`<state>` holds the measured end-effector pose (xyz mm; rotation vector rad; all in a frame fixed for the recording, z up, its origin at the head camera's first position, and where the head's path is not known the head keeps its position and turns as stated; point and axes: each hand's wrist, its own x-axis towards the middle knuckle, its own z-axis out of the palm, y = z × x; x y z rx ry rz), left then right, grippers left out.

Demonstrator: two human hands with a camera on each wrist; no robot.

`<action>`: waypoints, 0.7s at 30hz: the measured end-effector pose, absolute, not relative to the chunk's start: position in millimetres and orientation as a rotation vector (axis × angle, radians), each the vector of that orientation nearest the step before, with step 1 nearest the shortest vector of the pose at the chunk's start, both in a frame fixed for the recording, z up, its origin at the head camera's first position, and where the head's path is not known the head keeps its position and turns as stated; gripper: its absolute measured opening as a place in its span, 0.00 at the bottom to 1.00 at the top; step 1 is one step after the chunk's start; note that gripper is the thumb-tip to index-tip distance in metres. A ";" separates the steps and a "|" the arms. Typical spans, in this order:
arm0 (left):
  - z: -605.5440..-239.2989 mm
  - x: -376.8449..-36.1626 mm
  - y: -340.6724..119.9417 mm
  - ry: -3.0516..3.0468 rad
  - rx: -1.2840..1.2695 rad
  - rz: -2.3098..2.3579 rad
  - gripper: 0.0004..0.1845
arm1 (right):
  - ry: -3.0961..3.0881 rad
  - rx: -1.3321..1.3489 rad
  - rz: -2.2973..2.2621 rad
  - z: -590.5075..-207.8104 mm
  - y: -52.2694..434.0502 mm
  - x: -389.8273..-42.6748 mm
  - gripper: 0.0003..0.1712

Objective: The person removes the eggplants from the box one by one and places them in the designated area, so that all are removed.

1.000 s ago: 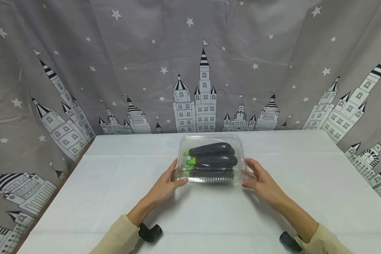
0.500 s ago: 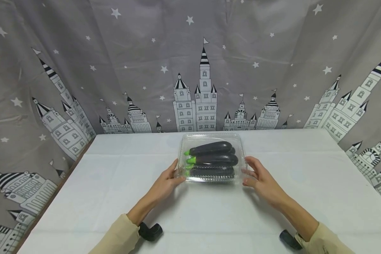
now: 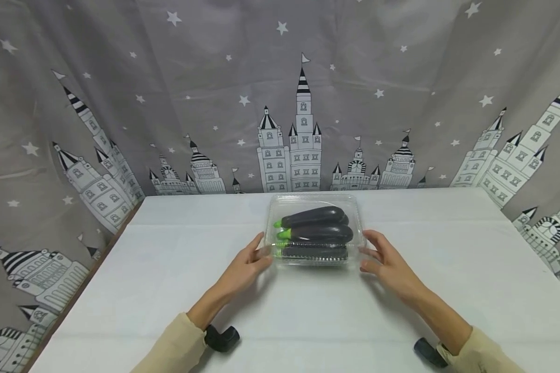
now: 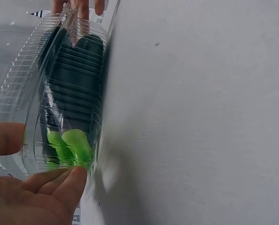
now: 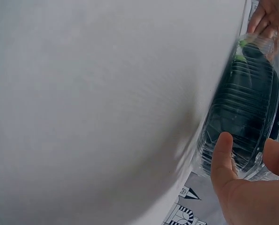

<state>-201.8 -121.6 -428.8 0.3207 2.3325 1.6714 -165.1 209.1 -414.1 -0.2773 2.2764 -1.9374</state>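
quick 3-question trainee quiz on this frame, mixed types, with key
1. True or false: the clear box has its lid shut.
2. What lies inside the box? A) eggplants B) carrots C) bananas
3. Fill in: the left hand touches the box end where the eggplants' ______ stems point.

Key:
1. True.
2. A.
3. Green. The right hand is at the opposite end; the box sits on the table.
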 end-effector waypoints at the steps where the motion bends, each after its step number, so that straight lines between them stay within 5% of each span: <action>1: -428.9 -201.7 -121.9 2.328 0.313 1.677 0.40 | 2.273 -0.278 -1.940 -414.7 208.7 -165.3 0.38; 13: -426.6 -202.0 -121.8 2.288 0.347 1.683 0.40 | 2.250 -0.237 -1.972 -415.2 207.8 -164.9 0.50; 21: -425.8 -201.9 -122.4 2.287 0.340 1.665 0.39 | 2.267 -0.239 -1.949 -416.1 207.7 -164.6 0.40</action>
